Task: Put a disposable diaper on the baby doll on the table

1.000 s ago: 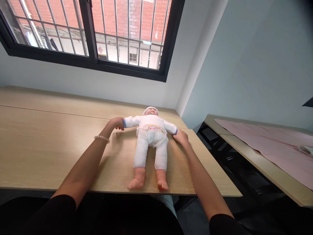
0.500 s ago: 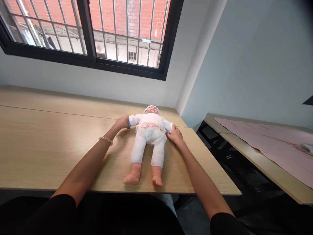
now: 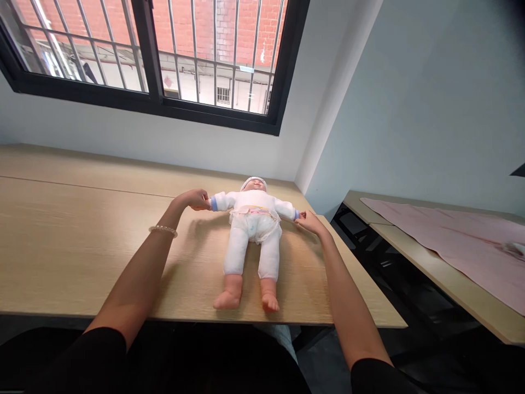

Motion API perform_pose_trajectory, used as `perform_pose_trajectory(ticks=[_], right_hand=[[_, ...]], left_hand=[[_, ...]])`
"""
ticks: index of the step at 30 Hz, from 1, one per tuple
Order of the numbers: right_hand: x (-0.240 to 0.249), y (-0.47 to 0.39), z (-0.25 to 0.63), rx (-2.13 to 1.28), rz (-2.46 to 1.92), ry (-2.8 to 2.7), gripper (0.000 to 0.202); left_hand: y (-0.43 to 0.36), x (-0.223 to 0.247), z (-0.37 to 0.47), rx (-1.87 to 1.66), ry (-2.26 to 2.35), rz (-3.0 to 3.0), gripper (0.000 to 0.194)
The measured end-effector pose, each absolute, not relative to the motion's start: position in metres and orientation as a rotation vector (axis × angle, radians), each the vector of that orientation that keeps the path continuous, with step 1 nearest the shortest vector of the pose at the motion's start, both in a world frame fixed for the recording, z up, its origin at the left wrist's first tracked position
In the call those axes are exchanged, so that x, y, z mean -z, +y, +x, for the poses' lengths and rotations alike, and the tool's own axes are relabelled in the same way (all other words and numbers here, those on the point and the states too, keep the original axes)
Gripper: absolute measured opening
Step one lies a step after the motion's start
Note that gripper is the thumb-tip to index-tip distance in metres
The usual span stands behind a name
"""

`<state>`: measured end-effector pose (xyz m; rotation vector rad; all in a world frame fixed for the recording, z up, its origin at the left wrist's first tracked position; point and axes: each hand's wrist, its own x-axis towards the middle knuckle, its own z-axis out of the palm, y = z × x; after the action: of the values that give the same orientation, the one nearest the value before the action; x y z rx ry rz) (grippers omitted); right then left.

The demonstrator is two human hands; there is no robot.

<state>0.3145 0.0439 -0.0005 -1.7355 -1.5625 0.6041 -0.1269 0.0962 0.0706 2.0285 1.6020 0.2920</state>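
Left hand (image 3: 196, 200) and right hand (image 3: 308, 221) pinch the doll (image 3: 255, 200) by its two arm ends (image 3: 214, 203); it lies face-up on the table (image 3: 90, 246).

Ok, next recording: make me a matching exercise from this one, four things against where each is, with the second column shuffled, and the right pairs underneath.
1. doll
2. bracelet
3. pink sheet
4. left hand

A. spread over the table on the right
B. at a blue cuff
C. lying face up
D. worn on the left arm

Pairs: 1-C, 2-D, 3-A, 4-B
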Motion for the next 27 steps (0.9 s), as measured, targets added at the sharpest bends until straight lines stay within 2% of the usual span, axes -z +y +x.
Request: perform_pose_trajectory(ticks=[3, 9, 15, 18, 22, 27], right_hand=[[-0.002, 0.041, 0.314, -0.673, -1.701, -1.491, 0.025], [-0.002, 0.045, 0.308, -0.832, -1.554, -1.411, 0.015], [0.010, 0.052, 0.305, -0.736, -1.468, -1.420, 0.037], [0.015, 0.055, 0.310, -0.776, -1.423, -1.471, 0.042], [0.017, 0.056, 0.320, -0.859, -1.367, -1.501, 0.049], [0.021, 0.054, 0.321, -0.870, -1.469, -1.624, 0.073]], left_hand=[[0.090, -0.074, -0.125, -0.295, 1.540, 2.035, 0.025], [0.086, -0.075, -0.119, -0.365, 1.453, 2.002, 0.029], [0.092, -0.067, -0.109, -0.406, 1.586, 2.003, 0.021], [0.094, -0.065, -0.110, -0.386, 1.564, 2.002, 0.019], [0.096, -0.065, -0.115, -0.330, 1.537, 1.975, 0.024], [0.096, -0.063, -0.115, -0.285, 1.535, 1.979, 0.027]])
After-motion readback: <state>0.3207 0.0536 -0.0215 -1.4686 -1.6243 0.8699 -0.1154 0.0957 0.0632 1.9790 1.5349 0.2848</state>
